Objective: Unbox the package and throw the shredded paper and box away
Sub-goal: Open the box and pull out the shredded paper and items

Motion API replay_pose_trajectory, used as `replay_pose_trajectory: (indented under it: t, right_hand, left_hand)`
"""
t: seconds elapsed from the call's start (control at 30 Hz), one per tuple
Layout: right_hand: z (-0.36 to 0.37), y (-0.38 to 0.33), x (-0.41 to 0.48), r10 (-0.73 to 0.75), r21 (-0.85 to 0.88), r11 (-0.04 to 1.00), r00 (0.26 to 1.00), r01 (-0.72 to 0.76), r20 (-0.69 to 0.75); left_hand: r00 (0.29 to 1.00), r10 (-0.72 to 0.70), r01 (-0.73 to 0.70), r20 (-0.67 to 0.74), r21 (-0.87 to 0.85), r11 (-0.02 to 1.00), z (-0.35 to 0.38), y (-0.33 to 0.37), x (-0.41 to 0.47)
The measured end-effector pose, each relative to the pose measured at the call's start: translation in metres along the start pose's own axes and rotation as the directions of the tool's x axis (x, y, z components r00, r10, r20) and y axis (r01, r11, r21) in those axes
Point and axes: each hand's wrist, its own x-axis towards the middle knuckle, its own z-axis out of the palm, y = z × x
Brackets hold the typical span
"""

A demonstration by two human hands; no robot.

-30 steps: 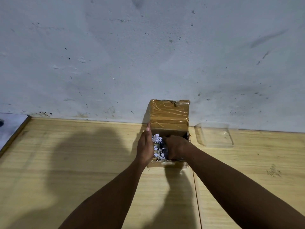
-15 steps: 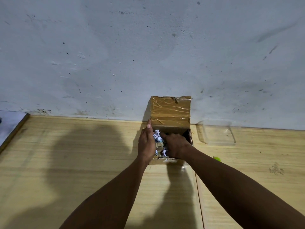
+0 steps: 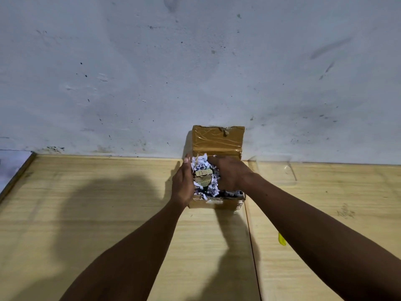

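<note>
A small tape-wrapped cardboard box [image 3: 217, 204] stands on the wooden table against the wall, its lid [image 3: 218, 140] flipped up and back. A heap of white shredded paper [image 3: 201, 162] rises out of it, with small brown labelled packets [image 3: 203, 178] showing in the middle. My left hand [image 3: 183, 185] presses flat against the heap's left side, fingers pointing up along the box's left wall. My right hand [image 3: 231, 175] is curled into the paper on the right, gripping a clump; its fingertips are buried.
A clear plastic container [image 3: 276, 173] stands just right of the box, by the wall. A small yellow scrap [image 3: 281, 239] lies on the table [image 3: 108, 213] near my right forearm. The grey wall runs right behind the box. The table's left edge [image 3: 17, 177] slants at far left.
My right hand has dug into the paper and pulled it up, so the heap now stands higher and the brown packets have come into sight. The left hand stayed at the box's left side.
</note>
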Motion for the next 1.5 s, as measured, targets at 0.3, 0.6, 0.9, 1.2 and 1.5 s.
replay_pose_trajectory:
  t: [0.3, 0.6, 0.9, 1.2, 1.5]
  right_hand:
    - [0.026, -0.016, -0.081, -0.084, 0.12, 0.987, 0.977, 0.109, -0.194]
    - [0.115, -0.027, -0.138, -0.01, -0.009, 1.0, 0.996, 0.011, 0.089]
    - [0.152, -0.028, -0.142, 0.055, -0.086, 0.995, 0.992, -0.046, 0.113]
    - [0.158, -0.02, -0.147, 0.019, 0.009, 1.0, 0.994, -0.02, 0.106]
    - [0.124, -0.01, -0.139, 0.017, 0.001, 1.0, 0.94, -0.018, 0.34]
  left_hand:
    - [0.989, 0.145, -0.142, -0.014, 0.124, 0.982, -0.03, -0.04, -0.066]
    - [0.941, 0.177, -0.337, 0.287, 0.795, 0.504, -0.051, -0.14, -0.116]
    - [0.933, 0.169, -0.36, 0.318, 0.837, 0.412, -0.053, -0.165, -0.125]
    - [0.935, 0.158, -0.356, 0.319, 0.839, 0.412, -0.054, -0.164, -0.127]
    - [0.933, 0.144, -0.359, 0.331, 0.811, 0.462, -0.055, -0.159, -0.125]
